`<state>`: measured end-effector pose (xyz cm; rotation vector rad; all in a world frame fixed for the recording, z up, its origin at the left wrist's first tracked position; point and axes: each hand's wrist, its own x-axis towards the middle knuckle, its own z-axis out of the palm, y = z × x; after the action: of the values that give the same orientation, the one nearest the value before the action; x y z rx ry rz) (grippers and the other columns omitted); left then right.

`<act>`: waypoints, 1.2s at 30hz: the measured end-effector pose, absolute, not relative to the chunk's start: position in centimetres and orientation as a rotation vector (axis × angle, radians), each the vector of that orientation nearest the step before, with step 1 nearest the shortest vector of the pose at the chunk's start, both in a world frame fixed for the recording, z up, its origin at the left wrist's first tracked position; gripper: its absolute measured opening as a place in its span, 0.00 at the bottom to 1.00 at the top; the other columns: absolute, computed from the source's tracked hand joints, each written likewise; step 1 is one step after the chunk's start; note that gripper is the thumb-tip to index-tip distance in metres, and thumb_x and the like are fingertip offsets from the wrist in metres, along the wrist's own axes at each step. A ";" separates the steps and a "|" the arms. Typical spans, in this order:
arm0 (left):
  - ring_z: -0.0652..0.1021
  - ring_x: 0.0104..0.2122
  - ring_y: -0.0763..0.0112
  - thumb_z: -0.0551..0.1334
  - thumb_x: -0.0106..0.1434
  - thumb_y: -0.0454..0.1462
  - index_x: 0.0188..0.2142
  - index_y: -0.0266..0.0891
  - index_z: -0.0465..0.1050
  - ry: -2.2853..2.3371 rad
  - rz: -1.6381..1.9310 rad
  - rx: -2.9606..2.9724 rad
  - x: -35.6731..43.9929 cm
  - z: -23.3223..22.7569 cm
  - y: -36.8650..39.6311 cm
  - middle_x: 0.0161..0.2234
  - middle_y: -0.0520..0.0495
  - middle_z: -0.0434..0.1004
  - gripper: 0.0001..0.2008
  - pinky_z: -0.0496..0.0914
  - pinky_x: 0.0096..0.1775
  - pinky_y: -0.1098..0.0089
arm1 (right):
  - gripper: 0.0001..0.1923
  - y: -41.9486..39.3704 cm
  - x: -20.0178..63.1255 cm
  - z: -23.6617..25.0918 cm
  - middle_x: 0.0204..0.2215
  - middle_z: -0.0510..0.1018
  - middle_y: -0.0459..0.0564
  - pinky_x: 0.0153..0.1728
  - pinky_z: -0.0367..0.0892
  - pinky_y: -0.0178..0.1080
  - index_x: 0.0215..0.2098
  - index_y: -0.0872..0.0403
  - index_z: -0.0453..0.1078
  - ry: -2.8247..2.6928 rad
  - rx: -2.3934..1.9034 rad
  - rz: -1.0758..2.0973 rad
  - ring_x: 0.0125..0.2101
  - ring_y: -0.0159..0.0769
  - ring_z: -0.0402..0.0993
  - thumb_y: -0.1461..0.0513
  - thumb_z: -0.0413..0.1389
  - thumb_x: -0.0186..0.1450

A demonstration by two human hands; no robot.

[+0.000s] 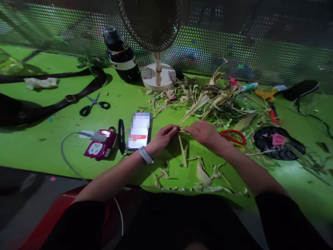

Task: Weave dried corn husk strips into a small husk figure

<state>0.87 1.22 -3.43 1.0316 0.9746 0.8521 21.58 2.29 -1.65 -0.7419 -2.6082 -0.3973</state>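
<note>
Head view, strip: long pale tan strip of dried leaf (pixel 197 106), at the fingertips and slanting away beyond them.
Left hand (pixel 168 134): thumb and forefinger pinching the strip.
Right hand (pixel 204 133): fingers bunched just beside; grip cannot be told.
Surface: glossy green table (pixel 125 100) beneath both.
Room: perforated metal screen (pixel 215 38) beyond the fingers.
Near edge: below the fingers, littered with pale curled scraps (pixel 203 174).
Moving room: tight; tangled dry-leaf heap (pixel 221 101) beyond.

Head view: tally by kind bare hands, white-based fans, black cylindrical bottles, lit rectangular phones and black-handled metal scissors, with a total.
Left bare hand and right bare hand: 2
White-based fan: 1
Black cylindrical bottle: 1
Lit rectangular phone: 1
Black-handled metal scissors: 1
Total: 6
</note>
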 end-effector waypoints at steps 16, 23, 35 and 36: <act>0.72 0.32 0.75 0.68 0.51 0.47 0.32 0.37 0.76 0.944 0.956 0.934 1.3 -3.6 0.5 0.27 0.52 0.74 0.16 0.66 0.38 0.74 | 0.11 0.7 19.7 -2.7 0.43 0.75 0.51 0.51 0.65 0.46 0.43 0.50 0.70 -2.446 -0.566 -0.448 0.48 0.37 0.68 0.67 0.53 0.64; 0.70 0.28 0.77 0.66 0.54 0.47 0.32 0.37 0.76 0.944 0.904 0.956 1.2 -3.2 0.2 0.27 0.52 0.74 0.15 0.65 0.34 0.75 | 0.05 0.4 19.3 -2.5 0.39 0.75 0.54 0.44 0.67 0.43 0.38 0.52 0.71 -2.326 -0.705 -0.471 0.44 0.39 0.69 0.65 0.56 0.63; 0.73 0.30 0.75 0.67 0.53 0.47 0.37 0.38 0.78 0.971 1.038 0.970 2.1 -3.7 -0.5 0.29 0.50 0.77 0.17 0.68 0.37 0.72 | 0.07 0.1 19.2 -3.1 0.32 0.77 0.49 0.35 0.66 0.39 0.40 0.51 0.69 -2.116 -0.829 -0.063 0.33 0.36 0.71 0.66 0.52 0.65; 0.72 0.29 0.75 0.66 0.54 0.47 0.37 0.38 0.78 0.971 1.055 0.986 2.1 -3.6 -0.6 0.29 0.51 0.76 0.16 0.68 0.36 0.72 | 0.06 0.0 18.9 -3.1 0.31 0.77 0.48 0.34 0.67 0.38 0.39 0.51 0.69 -2.033 -0.890 0.067 0.33 0.35 0.71 0.65 0.52 0.66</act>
<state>2.14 -0.61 -3.64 0.9859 0.9707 1.0549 18.92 -0.03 -3.10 -0.8895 -2.0331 0.0665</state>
